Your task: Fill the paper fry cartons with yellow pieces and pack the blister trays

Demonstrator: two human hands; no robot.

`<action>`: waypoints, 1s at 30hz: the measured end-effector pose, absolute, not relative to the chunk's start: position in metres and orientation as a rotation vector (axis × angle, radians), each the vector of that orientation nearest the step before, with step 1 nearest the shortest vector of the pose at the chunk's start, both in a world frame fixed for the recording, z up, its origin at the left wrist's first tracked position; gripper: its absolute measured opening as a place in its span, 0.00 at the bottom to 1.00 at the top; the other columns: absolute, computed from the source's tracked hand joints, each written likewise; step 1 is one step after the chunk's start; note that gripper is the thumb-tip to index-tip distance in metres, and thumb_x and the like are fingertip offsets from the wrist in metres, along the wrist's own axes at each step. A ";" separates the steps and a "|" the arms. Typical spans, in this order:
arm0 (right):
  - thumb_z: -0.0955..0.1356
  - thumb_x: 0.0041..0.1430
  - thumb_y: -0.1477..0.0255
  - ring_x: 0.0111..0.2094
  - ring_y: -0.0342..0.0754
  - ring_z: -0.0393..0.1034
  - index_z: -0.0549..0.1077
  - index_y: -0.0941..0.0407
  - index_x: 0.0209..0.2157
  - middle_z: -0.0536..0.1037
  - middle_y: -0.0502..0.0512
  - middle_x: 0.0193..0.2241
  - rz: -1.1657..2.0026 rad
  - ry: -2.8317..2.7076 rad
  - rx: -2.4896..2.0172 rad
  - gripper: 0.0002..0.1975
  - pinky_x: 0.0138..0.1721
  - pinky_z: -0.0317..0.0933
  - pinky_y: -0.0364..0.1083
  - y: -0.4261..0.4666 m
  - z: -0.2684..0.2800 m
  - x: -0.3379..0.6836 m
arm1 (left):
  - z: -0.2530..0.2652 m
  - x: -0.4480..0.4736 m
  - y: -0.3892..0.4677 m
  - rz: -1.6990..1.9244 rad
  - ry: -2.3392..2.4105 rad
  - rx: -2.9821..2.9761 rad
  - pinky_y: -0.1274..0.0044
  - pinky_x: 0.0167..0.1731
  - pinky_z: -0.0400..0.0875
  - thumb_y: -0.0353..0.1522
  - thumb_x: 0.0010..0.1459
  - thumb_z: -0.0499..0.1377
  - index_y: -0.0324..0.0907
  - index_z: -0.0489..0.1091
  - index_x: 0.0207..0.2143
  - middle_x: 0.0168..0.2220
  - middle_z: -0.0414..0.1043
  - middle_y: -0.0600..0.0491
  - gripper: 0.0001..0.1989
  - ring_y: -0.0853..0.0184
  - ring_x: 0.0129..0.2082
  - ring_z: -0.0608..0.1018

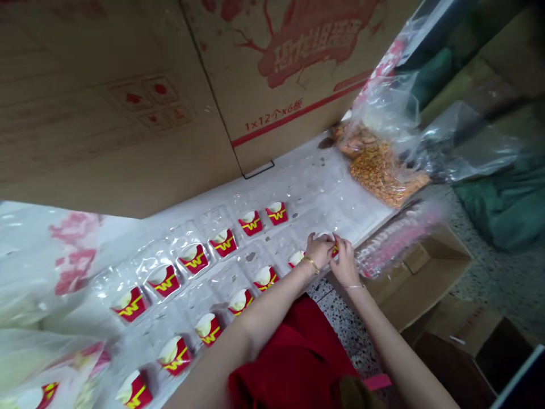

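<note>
My left hand (320,250) and my right hand (344,263) meet at the right end of the near row. Between them, mostly hidden by fingers, is a small red fry carton (335,249) with a yellow mark, and both hands grip it. Just left of my hands sits another fry carton (297,258), partly covered by my left wrist. Similar red cartons with a yellow W, such as one fry carton (276,212) in the far row, lie in two rows. They rest in the pockets of clear plastic trays (204,289).
A large cardboard box (170,130) stands behind the rows. At the right lie a clear bag of small orange pieces (383,173) and a pink-printed plastic wrapper (395,238). Below the table edge is an open carton (426,278). A plastic bag (55,363) lies front left.
</note>
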State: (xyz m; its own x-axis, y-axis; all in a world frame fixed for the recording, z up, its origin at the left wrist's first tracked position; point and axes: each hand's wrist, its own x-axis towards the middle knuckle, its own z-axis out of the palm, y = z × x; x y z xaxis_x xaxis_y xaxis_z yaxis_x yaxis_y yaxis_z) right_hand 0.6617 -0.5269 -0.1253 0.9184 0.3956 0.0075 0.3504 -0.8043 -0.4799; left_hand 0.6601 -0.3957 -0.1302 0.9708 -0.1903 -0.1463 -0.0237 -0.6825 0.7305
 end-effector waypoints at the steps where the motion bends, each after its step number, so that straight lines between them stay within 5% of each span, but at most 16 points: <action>1: 0.62 0.54 0.74 0.49 0.58 0.59 0.53 0.54 0.61 0.63 0.62 0.46 0.144 -0.567 -2.622 0.32 0.50 0.59 0.59 -0.531 -0.134 0.664 | -0.141 0.663 -0.397 -0.307 -0.165 2.337 0.60 0.59 0.49 0.32 0.61 0.49 0.45 0.73 0.38 0.41 0.71 0.52 0.13 0.67 0.43 0.71; 7: 0.62 0.58 0.68 0.46 0.59 0.58 0.56 0.52 0.60 0.62 0.62 0.47 0.162 -0.618 -2.735 0.28 0.47 0.60 0.60 -0.539 -0.165 0.665 | -0.171 0.667 -0.392 -0.358 -0.326 2.534 0.59 0.58 0.50 0.32 0.59 0.54 0.43 0.72 0.40 0.38 0.72 0.50 0.10 0.63 0.44 0.70; 14: 0.59 0.60 0.71 0.43 0.57 0.59 0.59 0.60 0.58 0.66 0.65 0.46 0.244 -0.791 -2.760 0.25 0.46 0.61 0.57 -0.537 -0.173 0.673 | -0.151 0.652 -0.386 -0.334 -0.281 2.604 0.58 0.58 0.52 0.29 0.62 0.49 0.41 0.66 0.49 0.43 0.70 0.47 0.15 0.61 0.46 0.70; 21: 0.59 0.62 0.66 0.44 0.59 0.59 0.58 0.63 0.58 0.66 0.69 0.46 0.262 -0.792 -2.777 0.26 0.44 0.61 0.59 -0.536 -0.172 0.672 | -0.148 0.551 -0.358 -0.357 -0.495 2.707 0.61 0.62 0.48 0.28 0.63 0.45 0.36 0.56 0.59 0.63 0.49 0.44 0.22 0.58 0.65 0.50; 30: 0.60 0.60 0.69 0.46 0.59 0.60 0.60 0.66 0.57 0.65 0.69 0.44 0.275 -0.726 -2.752 0.25 0.47 0.61 0.58 -0.526 -0.181 0.671 | -0.167 0.534 -0.358 -0.350 -0.463 2.772 0.61 0.62 0.50 0.27 0.63 0.43 0.34 0.56 0.59 0.65 0.42 0.41 0.22 0.56 0.65 0.46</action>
